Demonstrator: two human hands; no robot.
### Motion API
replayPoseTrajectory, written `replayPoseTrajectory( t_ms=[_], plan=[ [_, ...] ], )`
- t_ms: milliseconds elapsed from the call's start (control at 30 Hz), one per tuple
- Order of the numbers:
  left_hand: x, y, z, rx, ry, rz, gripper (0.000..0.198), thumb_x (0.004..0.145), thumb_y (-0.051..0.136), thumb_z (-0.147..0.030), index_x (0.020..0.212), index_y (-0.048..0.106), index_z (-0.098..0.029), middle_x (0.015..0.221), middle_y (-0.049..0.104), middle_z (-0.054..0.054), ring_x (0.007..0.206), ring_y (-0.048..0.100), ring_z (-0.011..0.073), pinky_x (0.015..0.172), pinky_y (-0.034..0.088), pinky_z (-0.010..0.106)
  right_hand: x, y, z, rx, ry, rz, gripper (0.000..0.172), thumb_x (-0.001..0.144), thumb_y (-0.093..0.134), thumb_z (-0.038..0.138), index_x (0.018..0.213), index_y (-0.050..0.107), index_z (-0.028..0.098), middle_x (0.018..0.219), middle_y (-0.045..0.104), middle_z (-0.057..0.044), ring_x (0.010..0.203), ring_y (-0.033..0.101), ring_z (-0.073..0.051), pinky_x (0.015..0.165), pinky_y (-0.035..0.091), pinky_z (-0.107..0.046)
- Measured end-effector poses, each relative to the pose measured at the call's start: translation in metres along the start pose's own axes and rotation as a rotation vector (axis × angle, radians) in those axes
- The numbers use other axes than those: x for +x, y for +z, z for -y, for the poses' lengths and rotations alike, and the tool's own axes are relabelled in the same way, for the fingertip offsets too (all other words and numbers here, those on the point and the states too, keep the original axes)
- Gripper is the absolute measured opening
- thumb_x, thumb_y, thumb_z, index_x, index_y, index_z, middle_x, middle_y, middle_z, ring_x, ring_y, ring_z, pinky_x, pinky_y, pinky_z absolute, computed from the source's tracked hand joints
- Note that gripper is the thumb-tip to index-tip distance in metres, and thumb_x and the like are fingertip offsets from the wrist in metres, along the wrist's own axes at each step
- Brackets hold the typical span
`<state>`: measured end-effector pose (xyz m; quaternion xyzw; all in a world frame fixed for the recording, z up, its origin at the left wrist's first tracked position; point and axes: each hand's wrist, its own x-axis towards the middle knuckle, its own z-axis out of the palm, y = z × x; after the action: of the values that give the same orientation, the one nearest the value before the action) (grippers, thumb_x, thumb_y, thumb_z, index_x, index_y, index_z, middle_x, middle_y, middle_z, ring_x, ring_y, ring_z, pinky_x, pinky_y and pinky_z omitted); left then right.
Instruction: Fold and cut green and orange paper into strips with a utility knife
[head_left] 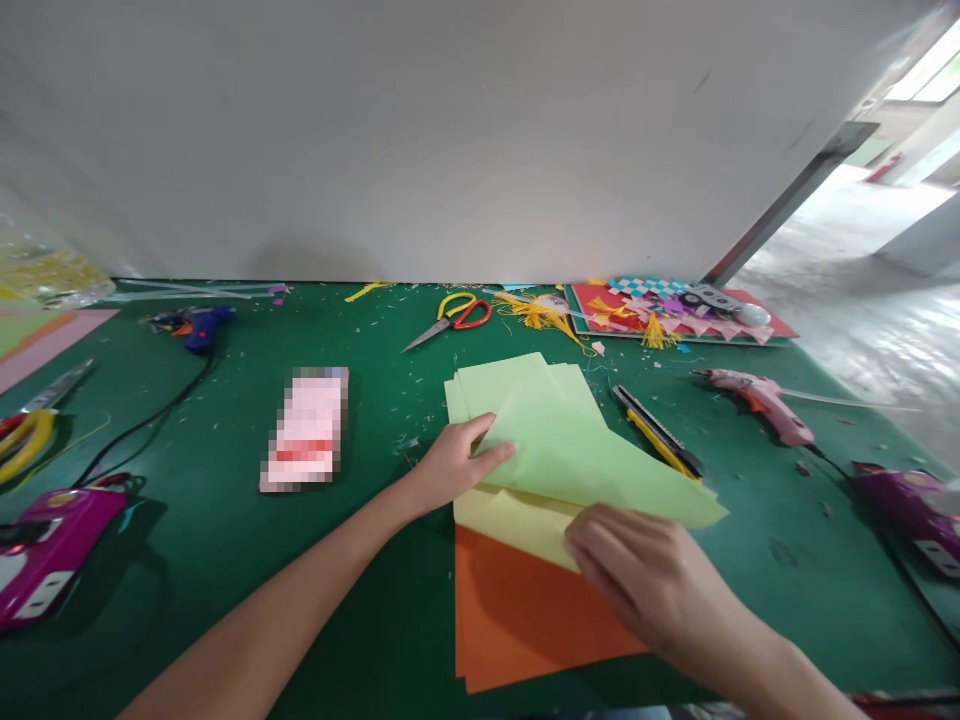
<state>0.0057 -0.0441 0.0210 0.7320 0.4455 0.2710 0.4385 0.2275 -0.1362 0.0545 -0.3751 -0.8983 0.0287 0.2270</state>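
Note:
A stack of coloured paper lies in front of me, with light green sheets [555, 440] uppermost, a pale yellow sheet [517, 515] under them and orange sheets [525, 620] at the bottom. At the left edge of the stack, my left hand [450, 465] has the green paper between its thumb and fingers. The top green sheet is turned at an angle, its corner reaching out to the right. My right hand [645, 565] is closed at the edge of the pale yellow sheet, its fingertips partly hidden.
Scissors [450, 320] and yellow tassels [544, 315] lie behind the stack. A cutter knife [660, 435] and a pink glue gun [765, 400] lie to the right. On the left are a pixelated pink item [307, 430], a blue glue gun [199, 325], and more scissors [34, 430].

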Motion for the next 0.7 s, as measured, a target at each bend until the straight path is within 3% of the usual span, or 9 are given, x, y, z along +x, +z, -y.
replayPoseTrajectory(
  t_ms=[167,267,367,467,500,567,633,700],
  plan=[
    [-0.001,-0.001,0.005,-0.119,0.032,0.027,0.054,0.094,0.023,-0.056,0.091,0.06,-0.017,0.087,0.065,0.007,0.08,0.058,0.0203,0.072,0.045,0.029,0.015,-0.013,-0.028,-0.198,0.261,-0.069,0.033,0.098,0.037,0.028,0.077,0.06,0.017,0.063,0.061,-0.003,0.053,0.056,-0.014,0.05,0.034,-0.025],
    [-0.002,-0.002,0.004,-0.092,0.062,0.072,0.049,0.087,0.04,-0.059,0.1,0.062,-0.018,0.099,0.067,0.008,0.088,0.06,0.0226,0.076,0.047,0.029,0.021,-0.012,-0.036,-0.269,0.314,-0.116,0.032,0.097,0.039,0.029,0.077,0.06,0.017,0.065,0.064,-0.003,0.052,0.056,-0.014,0.049,0.035,-0.025],
    [-0.001,-0.001,0.002,0.001,0.017,0.072,0.044,0.082,0.053,-0.056,0.097,0.064,-0.016,0.094,0.069,0.007,0.083,0.062,0.0229,0.07,0.047,0.029,0.02,-0.01,-0.029,-0.261,0.257,-0.238,0.017,0.093,0.047,0.021,0.087,0.062,0.015,0.08,0.068,-0.007,0.07,0.063,-0.018,0.062,0.044,-0.028],
    [-0.001,0.001,0.0,0.032,0.022,0.057,0.04,0.086,0.05,-0.052,0.099,0.065,-0.017,0.098,0.069,0.006,0.086,0.062,0.0226,0.073,0.047,0.029,0.012,-0.005,-0.005,-0.214,0.018,-0.393,0.015,0.083,0.058,0.01,0.098,0.063,0.014,0.101,0.068,-0.013,0.098,0.061,-0.027,0.081,0.048,-0.039],
    [-0.001,0.001,0.0,0.034,0.028,0.056,0.04,0.087,0.049,-0.052,0.1,0.065,-0.017,0.099,0.069,0.006,0.088,0.062,0.0227,0.075,0.046,0.029,0.009,-0.002,0.004,-0.162,-0.098,-0.358,0.015,0.083,0.059,0.011,0.096,0.064,0.014,0.102,0.069,-0.013,0.101,0.061,-0.028,0.082,0.049,-0.039],
    [-0.001,0.002,-0.001,0.029,0.037,0.053,0.04,0.089,0.047,-0.05,0.1,0.066,-0.017,0.099,0.07,0.006,0.091,0.062,0.0229,0.077,0.046,0.029,0.005,0.007,0.021,-0.053,-0.213,-0.161,0.013,0.086,0.057,0.02,0.096,0.065,0.015,0.1,0.071,-0.009,0.1,0.062,-0.025,0.083,0.05,-0.037],
    [-0.001,0.002,-0.001,0.015,0.044,0.05,0.039,0.09,0.045,-0.048,0.1,0.066,-0.017,0.098,0.07,0.005,0.092,0.062,0.0222,0.08,0.046,0.029,0.002,0.019,0.032,-0.018,-0.261,-0.002,0.036,0.09,0.05,0.045,0.102,0.065,0.015,0.113,0.068,-0.011,0.107,0.06,-0.028,0.087,0.052,-0.041],
    [-0.001,0.002,-0.001,0.002,0.05,0.06,0.039,0.091,0.044,-0.047,0.101,0.066,-0.017,0.098,0.07,0.005,0.093,0.062,0.0216,0.083,0.046,0.029,-0.001,0.03,0.035,-0.045,-0.265,0.119,0.05,0.089,0.046,0.054,0.111,0.063,0.013,0.122,0.063,-0.013,0.114,0.056,-0.031,0.09,0.051,-0.045]
  ],
)
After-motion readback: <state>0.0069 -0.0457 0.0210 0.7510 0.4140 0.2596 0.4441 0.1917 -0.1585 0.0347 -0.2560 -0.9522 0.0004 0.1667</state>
